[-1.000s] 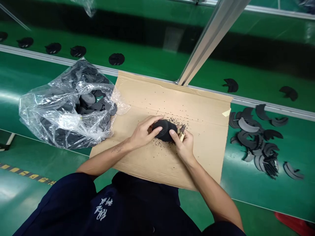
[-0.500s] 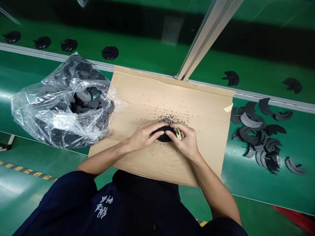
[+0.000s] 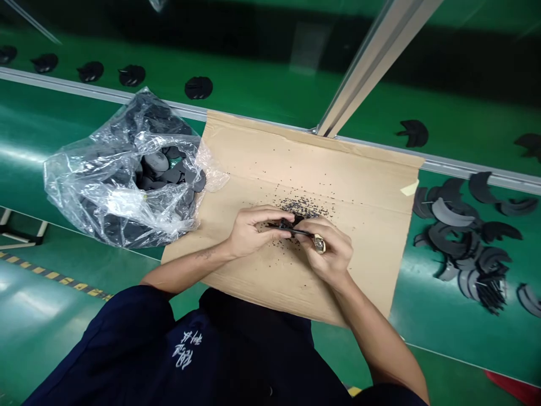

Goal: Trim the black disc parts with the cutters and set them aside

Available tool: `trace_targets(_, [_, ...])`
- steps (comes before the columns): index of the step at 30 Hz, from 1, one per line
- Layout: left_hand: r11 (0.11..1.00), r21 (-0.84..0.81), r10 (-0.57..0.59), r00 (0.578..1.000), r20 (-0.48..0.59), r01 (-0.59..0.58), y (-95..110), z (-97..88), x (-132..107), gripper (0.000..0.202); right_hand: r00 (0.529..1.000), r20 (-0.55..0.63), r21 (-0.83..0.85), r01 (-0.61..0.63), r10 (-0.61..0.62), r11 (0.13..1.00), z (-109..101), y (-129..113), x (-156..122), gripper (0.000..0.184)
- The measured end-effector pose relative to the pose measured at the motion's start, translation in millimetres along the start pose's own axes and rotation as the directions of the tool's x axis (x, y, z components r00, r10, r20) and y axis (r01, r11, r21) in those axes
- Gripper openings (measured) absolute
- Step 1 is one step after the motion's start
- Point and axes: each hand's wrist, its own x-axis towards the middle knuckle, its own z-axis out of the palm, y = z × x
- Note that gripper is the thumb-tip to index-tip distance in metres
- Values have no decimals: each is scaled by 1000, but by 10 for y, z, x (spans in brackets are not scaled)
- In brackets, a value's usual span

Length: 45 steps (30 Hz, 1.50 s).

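My left hand (image 3: 252, 230), just right of the clear plastic bag (image 3: 105, 186) of dark parts, pinches a thin black piece (image 3: 282, 225) edge-on at mid-frame, over the cardboard sheet (image 3: 372, 186). My right hand (image 3: 333, 256) is closed round a small tool (image 3: 318, 243) that touches the piece. Crescent offcuts (image 3: 460, 242) lie on the green table (image 3: 422, 338) at far right.

Black piece (image 3: 291, 228) now edge-on
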Motion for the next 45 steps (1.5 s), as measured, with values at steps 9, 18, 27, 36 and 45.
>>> trace_targets(9, [942,219,247,967,61,-254,58,-73,25,22,999,42,35,29,-31,999,4,51,-53,18])
trace_targets(18, [921,252,287,954,82,-298,76,-77,29,19,998,68,34,-13,11,999,-2,27,-47,11])
trace_targets(27, [969,168,163,979,119,-182,56,-46,18,30,975,38,132,-224,221,966,1,-55,10,5])
trace_targets(36, [951,234,180,977,119,-203,25,-84,-2,29,958,274,-422,46,79,905,-353,-12,208,11])
trace_targets(45, [941,213,234,959,158,-264,-22,-86,-26,34,898,440,-611,314,-18,726,-361,-37,231,21])
